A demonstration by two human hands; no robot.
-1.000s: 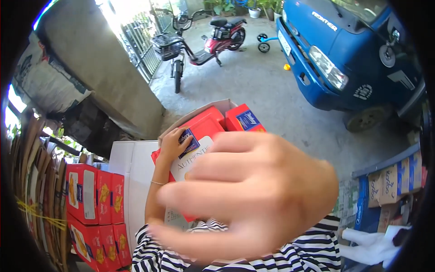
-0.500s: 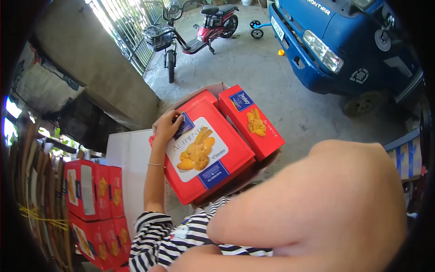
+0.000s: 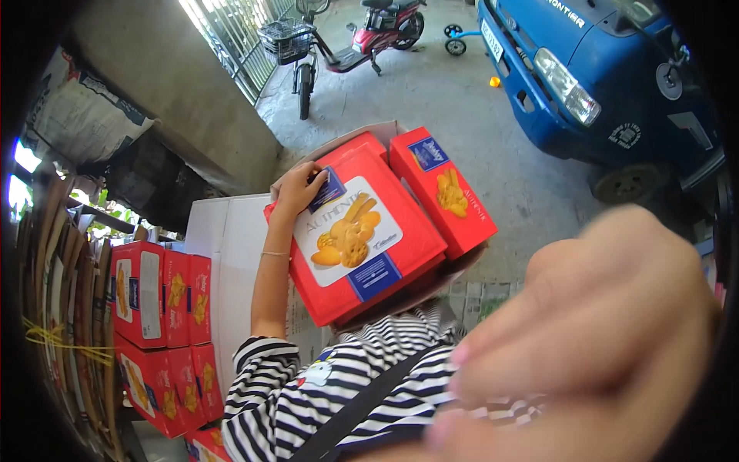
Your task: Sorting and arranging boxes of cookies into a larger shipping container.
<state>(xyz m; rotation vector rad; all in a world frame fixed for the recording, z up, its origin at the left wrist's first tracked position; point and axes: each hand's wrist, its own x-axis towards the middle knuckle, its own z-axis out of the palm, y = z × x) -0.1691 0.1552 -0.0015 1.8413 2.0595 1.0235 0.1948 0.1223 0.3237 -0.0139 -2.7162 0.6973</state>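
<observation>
Large flat red biscuit box [image 3: 356, 240], white label panel with biscuit picture, blue corner tags, centre frame. Second red box [image 3: 443, 191] just beside it, right. Stacked red boxes [image 3: 158, 296] at left. White carton [image 3: 231, 254] between.

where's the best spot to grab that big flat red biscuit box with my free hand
Probably the near right corner of the big red box, coming from the right. It lies flat and tilted over the carton, and the left hand already holds its far left corner, so the opposite corner would balance it. The right hand is empty.
</observation>
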